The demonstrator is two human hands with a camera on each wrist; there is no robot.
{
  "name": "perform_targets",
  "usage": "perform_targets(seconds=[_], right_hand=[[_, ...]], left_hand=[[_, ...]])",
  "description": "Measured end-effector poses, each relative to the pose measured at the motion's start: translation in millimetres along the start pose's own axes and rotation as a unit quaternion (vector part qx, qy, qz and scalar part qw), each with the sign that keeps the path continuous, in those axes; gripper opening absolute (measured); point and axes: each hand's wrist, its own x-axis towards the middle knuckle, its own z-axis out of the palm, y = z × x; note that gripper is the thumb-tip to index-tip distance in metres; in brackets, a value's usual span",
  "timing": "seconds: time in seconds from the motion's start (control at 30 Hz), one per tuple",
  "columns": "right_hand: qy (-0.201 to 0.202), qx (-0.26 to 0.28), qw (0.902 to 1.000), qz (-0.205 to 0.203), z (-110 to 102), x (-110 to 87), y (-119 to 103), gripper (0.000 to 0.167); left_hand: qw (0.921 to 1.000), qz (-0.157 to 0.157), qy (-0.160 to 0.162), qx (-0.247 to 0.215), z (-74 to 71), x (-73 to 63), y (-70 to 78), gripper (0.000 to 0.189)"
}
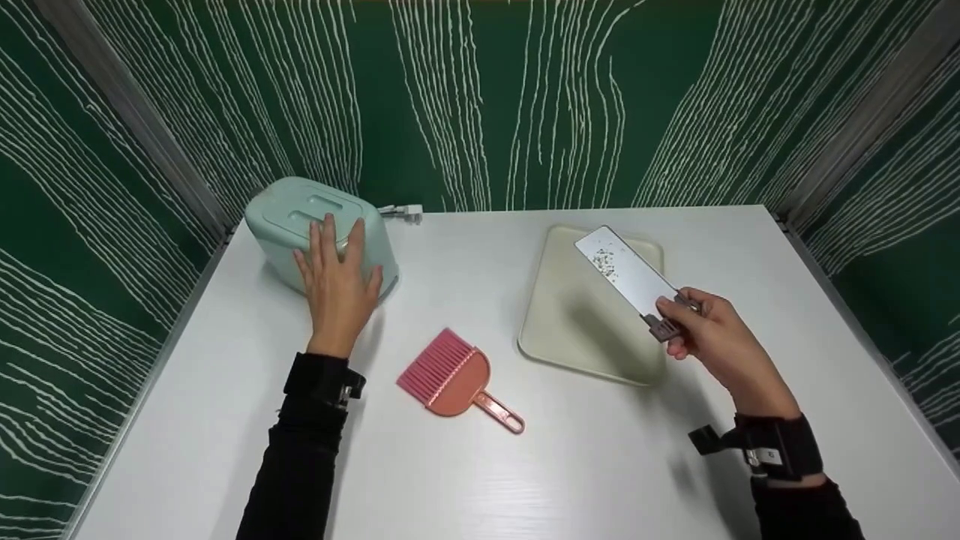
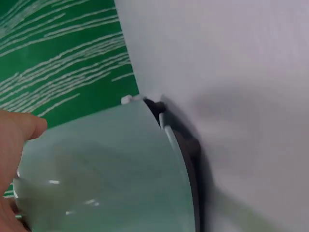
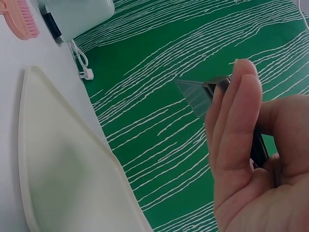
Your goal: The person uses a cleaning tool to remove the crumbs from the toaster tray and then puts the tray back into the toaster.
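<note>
A mint-green toaster (image 1: 281, 232) with two slots stands at the back left of the table. My left hand (image 1: 337, 289) rests on its near side, fingers spread and reaching up to the top edge. In the left wrist view, the toaster's glossy side (image 2: 111, 164) fills the lower part. My right hand (image 1: 716, 337) grips a flat metal crumb tray (image 1: 634, 277) by its dark end, thumb on top. Light-coloured crumbs (image 1: 604, 262) lie near its far end. Beneath it is a cream rectangular tray (image 1: 555, 315), which it overlaps in the head view.
A pink-bristled brush (image 1: 457, 382) with an orange-pink handle lies mid-table, between the two hands. Behind the toaster sits a white plug (image 1: 411, 213) on its cord. Green panels (image 1: 510, 112) with white streaks rise at the back and sides of the white table (image 1: 465, 480).
</note>
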Motion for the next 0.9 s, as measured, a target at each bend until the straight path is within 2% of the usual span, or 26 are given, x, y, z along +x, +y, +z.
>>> perform_targets(seconds=[0.1, 0.2, 0.33, 0.43, 0.6, 0.67, 0.73, 0.83, 0.9], right_hand=[[0.000, 0.013, 0.9999, 0.001, 3.5, -0.4, 0.0, 0.028], [0.001, 0.030, 0.9995, 0.006, 7.0, 0.2, 0.8, 0.027], [0.002, 0.043, 0.9991, 0.006, 11.2, 1.1, 1.9, 0.024], [0.007, 0.051, 0.9987, 0.004, 14.4, 1.8, 2.8, 0.024], [0.011, 0.064, 0.9979, 0.006, 20.8, 2.7, 4.5, 0.026], [0.015, 0.066, 0.9977, 0.007, 23.7, 3.0, 4.7, 0.026], [0.019, 0.065, 0.9977, 0.006, 27.0, 3.5, 4.6, 0.025], [0.023, 0.068, 0.9974, 0.008, 32.1, 4.8, 4.4, 0.024], [0.021, 0.068, 0.9974, 0.009, 36.3, 5.7, 3.7, 0.024]], left_hand=[[0.9997, 0.016, 0.013, -0.012, 4.2, -9.3, 16.3, 0.065], [0.9984, 0.034, 0.013, -0.042, 6.3, -18.6, 38.7, 0.057], [0.9917, 0.045, -0.029, -0.117, 10.3, -29.8, 72.6, 0.050], [0.9757, 0.047, -0.076, -0.200, 14.6, -36.7, 94.8, 0.046], [0.9279, 0.041, -0.160, -0.334, 21.8, -48.4, 121.6, 0.043], [0.9029, 0.026, -0.194, -0.383, 25.1, -52.6, 131.3, 0.043], [0.8741, 0.006, -0.227, -0.430, 28.4, -56.1, 140.8, 0.043], [0.8205, -0.037, -0.271, -0.502, 33.3, -61.7, 154.5, 0.043], [0.7886, -0.067, -0.294, -0.536, 36.2, -64.6, 163.4, 0.042]])
